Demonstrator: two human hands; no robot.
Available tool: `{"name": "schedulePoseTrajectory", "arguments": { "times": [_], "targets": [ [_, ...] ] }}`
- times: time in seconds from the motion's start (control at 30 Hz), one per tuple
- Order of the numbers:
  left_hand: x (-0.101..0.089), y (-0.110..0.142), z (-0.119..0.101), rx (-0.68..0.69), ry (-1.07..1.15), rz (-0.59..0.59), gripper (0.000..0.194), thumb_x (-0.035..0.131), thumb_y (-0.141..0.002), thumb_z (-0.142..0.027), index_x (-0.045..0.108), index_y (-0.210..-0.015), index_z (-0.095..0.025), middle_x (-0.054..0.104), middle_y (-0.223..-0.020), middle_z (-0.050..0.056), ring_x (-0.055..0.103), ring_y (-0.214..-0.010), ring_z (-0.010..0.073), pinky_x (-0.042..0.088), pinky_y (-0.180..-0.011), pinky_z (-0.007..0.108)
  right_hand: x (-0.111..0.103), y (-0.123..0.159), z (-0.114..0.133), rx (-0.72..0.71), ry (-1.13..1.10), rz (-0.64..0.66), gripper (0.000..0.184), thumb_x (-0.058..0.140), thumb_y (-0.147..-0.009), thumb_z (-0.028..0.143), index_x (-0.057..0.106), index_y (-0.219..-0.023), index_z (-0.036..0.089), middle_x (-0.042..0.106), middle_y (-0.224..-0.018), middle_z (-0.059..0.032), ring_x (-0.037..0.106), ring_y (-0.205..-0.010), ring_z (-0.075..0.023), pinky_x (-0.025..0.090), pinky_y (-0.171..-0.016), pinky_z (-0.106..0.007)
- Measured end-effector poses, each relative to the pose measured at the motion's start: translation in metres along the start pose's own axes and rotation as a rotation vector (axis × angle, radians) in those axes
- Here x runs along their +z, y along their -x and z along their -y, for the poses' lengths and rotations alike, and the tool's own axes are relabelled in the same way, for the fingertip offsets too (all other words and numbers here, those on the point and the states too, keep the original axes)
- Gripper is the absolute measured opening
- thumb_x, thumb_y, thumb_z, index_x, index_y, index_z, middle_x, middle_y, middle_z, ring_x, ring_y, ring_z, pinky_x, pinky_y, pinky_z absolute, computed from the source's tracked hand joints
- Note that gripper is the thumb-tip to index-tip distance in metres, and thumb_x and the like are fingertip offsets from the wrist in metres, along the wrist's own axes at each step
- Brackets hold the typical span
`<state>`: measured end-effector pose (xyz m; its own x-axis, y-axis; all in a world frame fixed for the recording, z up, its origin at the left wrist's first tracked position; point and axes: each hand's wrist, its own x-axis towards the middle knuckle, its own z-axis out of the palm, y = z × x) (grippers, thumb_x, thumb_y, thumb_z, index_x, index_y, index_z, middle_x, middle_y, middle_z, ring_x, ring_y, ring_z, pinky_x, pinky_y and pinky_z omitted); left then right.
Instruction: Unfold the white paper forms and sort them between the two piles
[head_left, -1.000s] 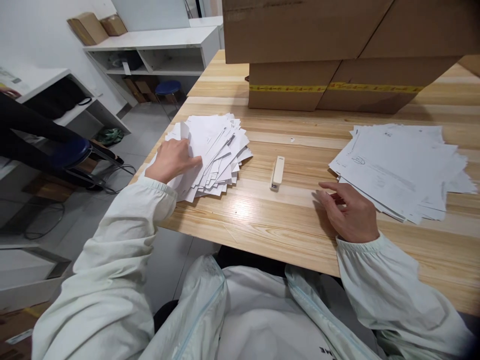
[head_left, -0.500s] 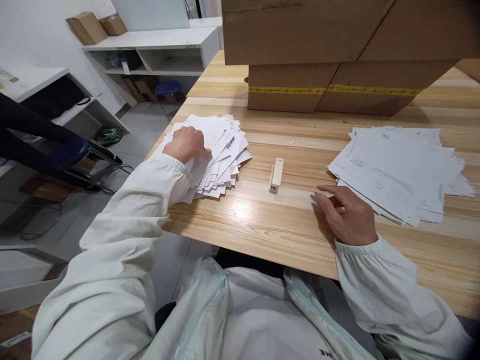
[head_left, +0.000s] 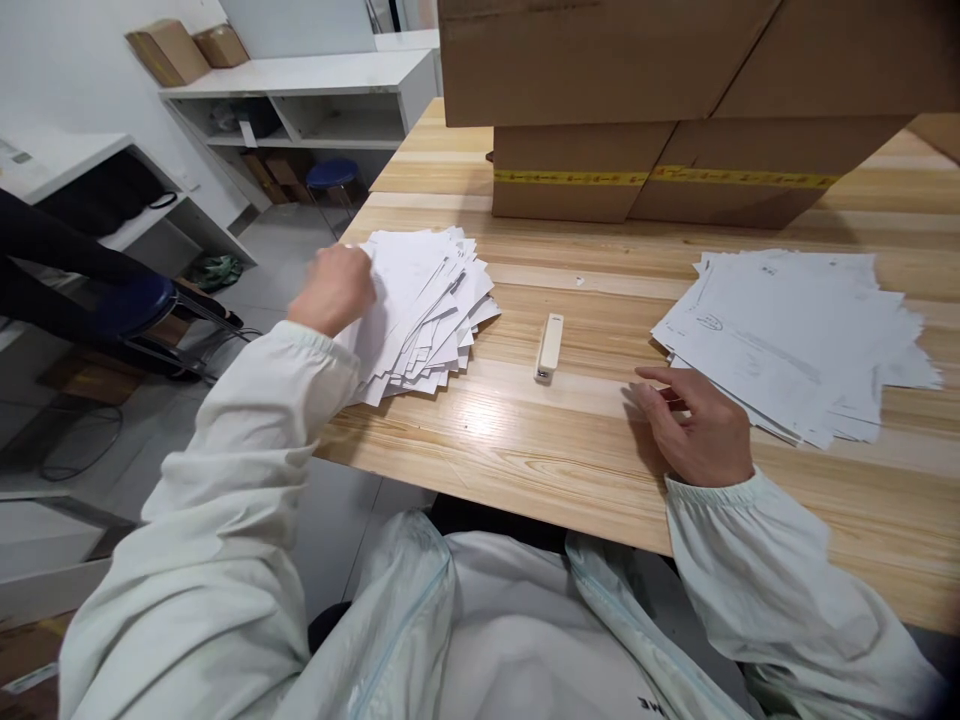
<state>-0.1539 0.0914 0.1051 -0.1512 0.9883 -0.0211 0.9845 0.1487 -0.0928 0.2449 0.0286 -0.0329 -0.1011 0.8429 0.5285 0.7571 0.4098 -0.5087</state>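
My left hand is at the left edge of a fanned, untidy stack of white papers. Its fingers are curled in, and the back of the hand hides whether a sheet is between them. My right hand rests on the table with nothing in it, thumb and index finger apart and the other fingers loosely bent. Just beyond it lies a second pile of printed papers, the top sheet bearing an oval stamp. A small cream stapler lies between the two piles, touched by neither hand.
Large cardboard boxes with yellow tape stand stacked at the back of the wooden table. Left of the table are blue stools, white shelves and a person's dark-clad legs.
My left hand has moved left from the top of the paper stack to its left edge, and its fingers have curled in. My right hand has stayed put.
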Motion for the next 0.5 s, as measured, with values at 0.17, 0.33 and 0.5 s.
{"name": "schedulePoseTrajectory", "arguments": {
  "times": [0.17,0.33,0.5],
  "targets": [
    [-0.027,0.107,-0.034,-0.151,-0.282,-0.312,0.041,0.033,-0.100,-0.025,0.069,-0.093,-0.007,0.068,-0.075,0.015,0.064,-0.072,0.0247,0.047,-0.069,0.036,-0.001,0.001,0.031,0.146,-0.307,0.056,0.024,0.062,-0.096,0.039,0.076,-0.102,0.021,0.077,-0.096,-0.0083,0.069,-0.073,-0.0171,0.058,-0.067,-0.032],
    [-0.008,0.174,-0.110,0.451,-0.127,-0.276,0.038,0.035,-0.098,-0.008,0.064,-0.073,-0.014,0.059,-0.060,0.008,0.058,-0.052,0.0176,0.023,-0.045,0.025,0.015,0.020,0.111,0.210,-1.083,0.592,0.077,0.070,-0.084,0.064,0.049,-0.149,0.027,0.057,-0.149,-0.0109,0.063,-0.127,-0.0273,0.063,-0.085,-0.035],
    [0.019,0.177,-0.143,0.509,-0.081,-0.213,0.033,0.041,-0.096,-0.005,0.064,-0.074,-0.013,0.060,-0.063,0.008,0.063,-0.056,0.0194,0.024,-0.043,0.026,0.026,0.049,0.143,0.358,-1.357,0.493,0.078,0.068,-0.085,0.065,0.045,-0.151,0.030,0.057,-0.150,-0.0070,0.054,-0.139,-0.0270,0.055,-0.105,-0.035]
  ]
}}
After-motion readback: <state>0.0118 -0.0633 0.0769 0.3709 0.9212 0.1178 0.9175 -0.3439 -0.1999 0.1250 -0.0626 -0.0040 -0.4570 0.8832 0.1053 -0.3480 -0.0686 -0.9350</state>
